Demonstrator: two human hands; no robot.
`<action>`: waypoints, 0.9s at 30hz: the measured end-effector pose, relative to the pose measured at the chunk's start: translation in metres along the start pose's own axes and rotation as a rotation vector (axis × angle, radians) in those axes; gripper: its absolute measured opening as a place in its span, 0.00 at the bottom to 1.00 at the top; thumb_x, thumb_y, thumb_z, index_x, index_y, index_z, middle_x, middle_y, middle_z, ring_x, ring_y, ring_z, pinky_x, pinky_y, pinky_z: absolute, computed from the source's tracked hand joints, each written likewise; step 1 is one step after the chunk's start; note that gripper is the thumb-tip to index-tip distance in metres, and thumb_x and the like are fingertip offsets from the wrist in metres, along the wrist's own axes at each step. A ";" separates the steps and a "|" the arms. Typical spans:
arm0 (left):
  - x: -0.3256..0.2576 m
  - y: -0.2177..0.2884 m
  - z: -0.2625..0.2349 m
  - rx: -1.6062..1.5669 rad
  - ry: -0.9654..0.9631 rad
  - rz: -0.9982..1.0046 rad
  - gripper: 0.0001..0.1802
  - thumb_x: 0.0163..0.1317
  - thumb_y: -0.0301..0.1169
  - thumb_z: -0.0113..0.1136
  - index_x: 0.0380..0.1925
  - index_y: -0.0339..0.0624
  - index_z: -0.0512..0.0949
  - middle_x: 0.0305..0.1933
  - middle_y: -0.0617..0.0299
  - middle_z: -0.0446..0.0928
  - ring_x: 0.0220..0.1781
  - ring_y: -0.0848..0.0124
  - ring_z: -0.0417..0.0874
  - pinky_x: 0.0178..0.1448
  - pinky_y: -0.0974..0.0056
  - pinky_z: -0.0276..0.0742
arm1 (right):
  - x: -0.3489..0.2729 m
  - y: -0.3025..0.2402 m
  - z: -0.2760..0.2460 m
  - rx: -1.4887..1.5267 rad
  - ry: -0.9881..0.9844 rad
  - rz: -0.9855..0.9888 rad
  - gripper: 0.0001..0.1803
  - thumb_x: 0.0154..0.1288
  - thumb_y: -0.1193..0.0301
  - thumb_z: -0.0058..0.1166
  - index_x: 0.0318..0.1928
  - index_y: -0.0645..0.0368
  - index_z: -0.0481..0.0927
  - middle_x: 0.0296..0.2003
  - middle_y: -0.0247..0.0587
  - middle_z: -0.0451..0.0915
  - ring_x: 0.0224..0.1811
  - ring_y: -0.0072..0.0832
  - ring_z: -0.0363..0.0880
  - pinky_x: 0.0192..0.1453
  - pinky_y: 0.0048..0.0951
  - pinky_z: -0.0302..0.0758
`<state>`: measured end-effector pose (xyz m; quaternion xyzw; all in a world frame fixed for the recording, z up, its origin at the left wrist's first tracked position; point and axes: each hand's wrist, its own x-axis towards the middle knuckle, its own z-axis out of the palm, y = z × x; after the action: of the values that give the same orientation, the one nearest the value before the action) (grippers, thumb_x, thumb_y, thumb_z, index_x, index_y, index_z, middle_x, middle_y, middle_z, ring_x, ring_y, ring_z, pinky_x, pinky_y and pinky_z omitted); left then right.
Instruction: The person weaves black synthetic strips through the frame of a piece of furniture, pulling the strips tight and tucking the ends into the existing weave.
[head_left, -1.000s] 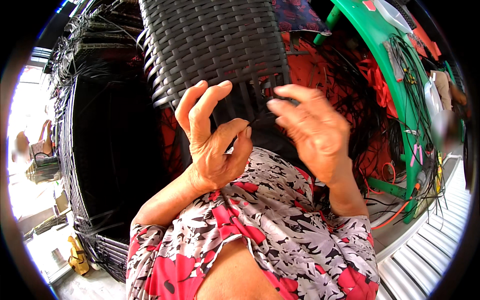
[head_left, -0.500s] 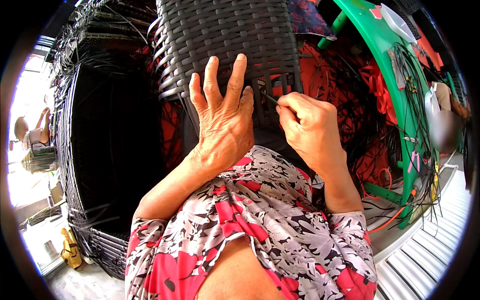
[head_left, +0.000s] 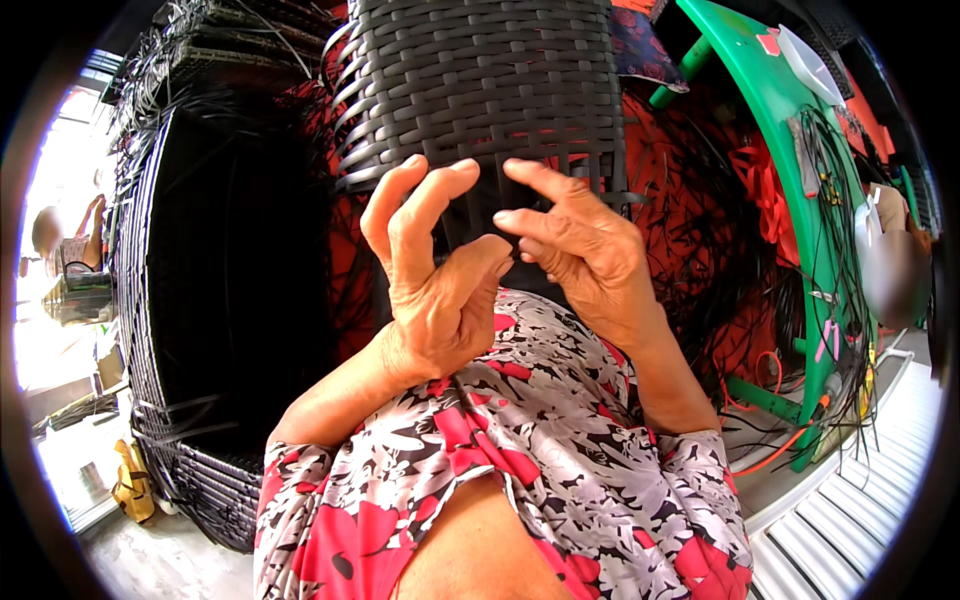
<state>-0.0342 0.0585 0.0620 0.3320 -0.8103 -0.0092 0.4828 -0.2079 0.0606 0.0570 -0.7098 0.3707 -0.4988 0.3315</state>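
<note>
A black woven wicker panel (head_left: 480, 90) stands right in front of me, with loose black strands (head_left: 590, 185) hanging along its lower edge. My left hand (head_left: 430, 280) is raised before that edge, palm turned in, index and middle fingers spread and pointing up. My right hand (head_left: 585, 250) is beside it, its index finger stretched toward the panel's lower edge and its other fingertips curled against my left thumb. Whether a strand is pinched between those fingertips is not visible. Both forearms rise from my lap, which is covered in a red, grey and white floral cloth (head_left: 520, 450).
A large dark wicker frame (head_left: 200, 300) fills the left side. A green plastic table (head_left: 780, 130) draped with black strands leans at the right, with red strands (head_left: 700, 210) behind it. A person (head_left: 60, 240) stands far left. A yellow object (head_left: 130, 480) lies on the floor.
My left hand has dropped from lying flat on the panel and curled its fingers. My right hand has opened from a pinch, its fingers now reaching toward my left thumb.
</note>
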 end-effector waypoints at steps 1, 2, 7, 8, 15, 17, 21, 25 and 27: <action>-0.003 -0.003 -0.001 -0.017 0.030 0.021 0.04 0.52 0.26 0.61 0.28 0.38 0.78 0.59 0.43 0.68 0.64 0.46 0.59 0.66 0.51 0.53 | -0.001 0.004 0.003 0.127 -0.043 0.061 0.11 0.57 0.78 0.60 0.42 0.61 0.81 0.46 0.47 0.78 0.37 0.35 0.82 0.39 0.27 0.79; -0.003 -0.004 -0.004 0.012 0.004 -0.001 0.04 0.52 0.26 0.61 0.28 0.38 0.78 0.59 0.43 0.68 0.64 0.46 0.59 0.66 0.51 0.53 | -0.001 0.006 0.005 0.253 -0.086 0.122 0.10 0.57 0.77 0.60 0.41 0.61 0.81 0.42 0.46 0.80 0.33 0.35 0.82 0.36 0.27 0.78; -0.010 -0.024 -0.003 0.238 -0.061 -0.051 0.09 0.50 0.25 0.58 0.32 0.35 0.78 0.62 0.41 0.64 0.67 0.42 0.54 0.66 0.45 0.50 | 0.005 -0.005 0.012 -0.315 0.172 0.003 0.07 0.54 0.79 0.61 0.34 0.64 0.78 0.27 0.43 0.79 0.26 0.37 0.79 0.29 0.30 0.75; -0.012 -0.026 -0.001 0.266 -0.086 -0.063 0.10 0.50 0.25 0.58 0.33 0.34 0.78 0.64 0.42 0.63 0.67 0.41 0.53 0.66 0.43 0.49 | 0.008 -0.004 0.011 -0.443 0.171 -0.081 0.06 0.54 0.80 0.60 0.33 0.64 0.77 0.27 0.43 0.78 0.26 0.38 0.79 0.28 0.31 0.75; -0.002 -0.017 0.001 0.385 -0.316 -0.209 0.16 0.45 0.16 0.56 0.38 0.37 0.78 0.72 0.46 0.50 0.72 0.41 0.44 0.69 0.43 0.46 | 0.021 0.005 0.025 -0.359 -0.012 -0.007 0.04 0.55 0.80 0.57 0.31 0.64 0.76 0.26 0.47 0.77 0.28 0.46 0.77 0.32 0.38 0.74; 0.001 -0.019 -0.002 0.293 -0.306 -0.251 0.16 0.44 0.17 0.57 0.37 0.37 0.78 0.72 0.46 0.50 0.72 0.42 0.44 0.70 0.44 0.45 | 0.021 0.006 0.025 -0.261 0.005 0.038 0.04 0.54 0.80 0.57 0.31 0.65 0.77 0.27 0.47 0.77 0.29 0.46 0.78 0.32 0.37 0.74; 0.003 -0.021 -0.007 0.232 -0.320 -0.283 0.14 0.43 0.17 0.60 0.34 0.38 0.80 0.72 0.48 0.50 0.72 0.44 0.44 0.70 0.45 0.45 | 0.019 0.002 0.026 -0.203 0.019 0.087 0.04 0.54 0.81 0.58 0.32 0.65 0.78 0.28 0.48 0.78 0.30 0.45 0.78 0.33 0.36 0.74; 0.004 -0.020 -0.007 0.268 -0.347 -0.270 0.10 0.44 0.19 0.59 0.30 0.39 0.81 0.73 0.49 0.49 0.72 0.41 0.43 0.70 0.42 0.43 | 0.018 0.005 0.031 -0.286 0.066 0.041 0.05 0.54 0.82 0.58 0.32 0.65 0.78 0.28 0.48 0.79 0.30 0.45 0.79 0.33 0.35 0.74; 0.002 -0.021 -0.003 0.300 -0.336 -0.259 0.08 0.44 0.20 0.58 0.27 0.38 0.81 0.73 0.49 0.49 0.72 0.40 0.43 0.70 0.40 0.42 | 0.018 0.004 0.033 -0.316 0.077 0.023 0.06 0.53 0.82 0.58 0.33 0.65 0.78 0.28 0.48 0.79 0.30 0.45 0.79 0.32 0.35 0.74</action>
<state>-0.0216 0.0419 0.0582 0.4947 -0.8222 -0.0055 0.2815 -0.1730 0.0469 0.0525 -0.7292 0.4651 -0.4574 0.2069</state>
